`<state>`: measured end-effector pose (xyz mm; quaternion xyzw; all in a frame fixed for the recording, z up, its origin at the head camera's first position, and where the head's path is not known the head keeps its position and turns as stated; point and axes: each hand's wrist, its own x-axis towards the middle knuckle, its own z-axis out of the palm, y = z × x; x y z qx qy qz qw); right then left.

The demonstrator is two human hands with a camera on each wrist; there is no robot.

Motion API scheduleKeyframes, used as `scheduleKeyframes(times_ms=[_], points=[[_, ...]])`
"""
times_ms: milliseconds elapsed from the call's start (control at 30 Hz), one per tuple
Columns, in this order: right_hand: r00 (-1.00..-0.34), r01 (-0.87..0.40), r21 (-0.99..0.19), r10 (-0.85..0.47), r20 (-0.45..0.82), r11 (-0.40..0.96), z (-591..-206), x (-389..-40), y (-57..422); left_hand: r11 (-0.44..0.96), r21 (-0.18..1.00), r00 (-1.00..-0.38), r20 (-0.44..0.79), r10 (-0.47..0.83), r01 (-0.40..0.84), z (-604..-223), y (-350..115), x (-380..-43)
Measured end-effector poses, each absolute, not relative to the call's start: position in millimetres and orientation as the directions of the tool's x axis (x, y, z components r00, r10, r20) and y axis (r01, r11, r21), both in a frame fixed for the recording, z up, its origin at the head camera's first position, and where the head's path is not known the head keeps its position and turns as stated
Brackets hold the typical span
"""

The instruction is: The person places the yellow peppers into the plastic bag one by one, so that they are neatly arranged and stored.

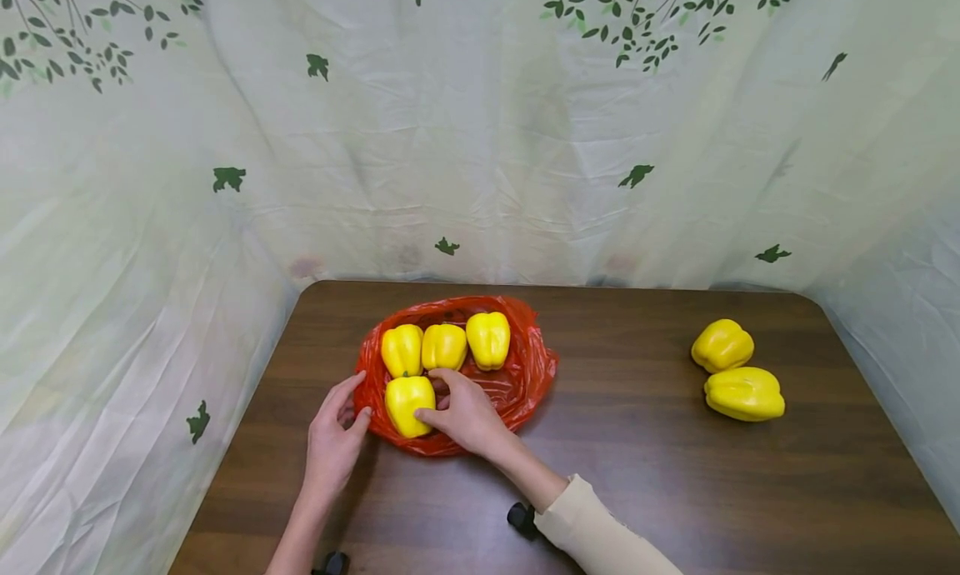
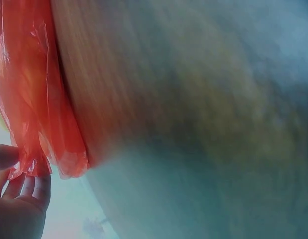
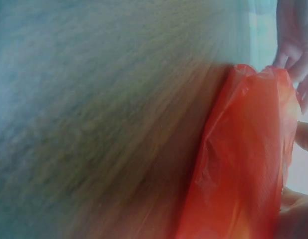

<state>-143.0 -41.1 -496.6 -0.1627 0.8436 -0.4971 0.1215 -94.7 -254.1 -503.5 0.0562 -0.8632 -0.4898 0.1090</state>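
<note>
An opened red plastic bag [image 1: 528, 389] lies on the table with several yellow bell peppers in it. Three of them, one being the right-hand pepper [image 1: 488, 341], stand in a row at the back. Nearest to me, a yellow bell pepper [image 1: 405, 404] sits at the bag's front left, between the thumb and fingers of my right hand [image 1: 468, 414], which grips its right side. My left hand [image 1: 335, 433] pinches the bag's left rim. In the left wrist view, the fingers of the left hand [image 2: 19, 209] meet the red plastic bag [image 2: 39, 89] at its edge.
Two more yellow bell peppers lie on the table's right side, a rear one [image 1: 722, 346] and a front one [image 1: 745, 394]. Behind the brown wooden table [image 1: 622, 342] hangs a pale curtain [image 1: 487, 142] with leaf prints, which also runs along both sides.
</note>
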Motion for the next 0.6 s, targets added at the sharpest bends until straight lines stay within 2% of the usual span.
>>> scheduleKeyframes(times_ms=[600], points=[[-0.934,-0.129,-0.949,-0.358,0.018,0.288,-476.3,-124.1,-13.2,0.519,0.855,-0.972,0.115,-0.206,-0.009,-504.0,-253.3,-96.4]])
